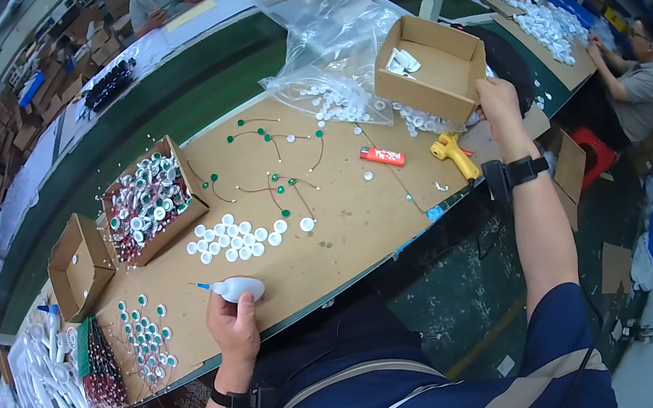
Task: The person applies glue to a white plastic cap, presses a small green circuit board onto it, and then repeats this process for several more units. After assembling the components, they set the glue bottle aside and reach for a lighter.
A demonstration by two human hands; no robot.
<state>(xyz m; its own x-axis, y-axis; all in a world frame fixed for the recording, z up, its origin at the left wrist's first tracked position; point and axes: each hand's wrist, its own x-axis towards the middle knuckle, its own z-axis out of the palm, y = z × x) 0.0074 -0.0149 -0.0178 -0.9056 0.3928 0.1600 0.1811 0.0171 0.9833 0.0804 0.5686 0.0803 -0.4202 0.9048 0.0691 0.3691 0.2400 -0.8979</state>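
Note:
My left hand (233, 325) is closed round a small white squeeze bottle (242, 289) with a blue nozzle pointing left, above the table's near edge. Just beyond it lies a group of round white caps (239, 241). My right hand (498, 101) grips the near right corner of an open cardboard box (444, 78), which is tilted and holds a few small white pieces (403, 62). Beneath and beside this box are loose white caps (340, 105) and a clear plastic bag (324, 38). Green discs with thin wires (276, 180) are scattered mid-table.
A yellow glue gun (454, 157) and a red lighter (382, 156) lie at right. On the left stand a box full of wired discs (152, 204), a cardboard box (81, 269), wire bundles (102, 375) and white parts (45, 367). Two people work across and at far right.

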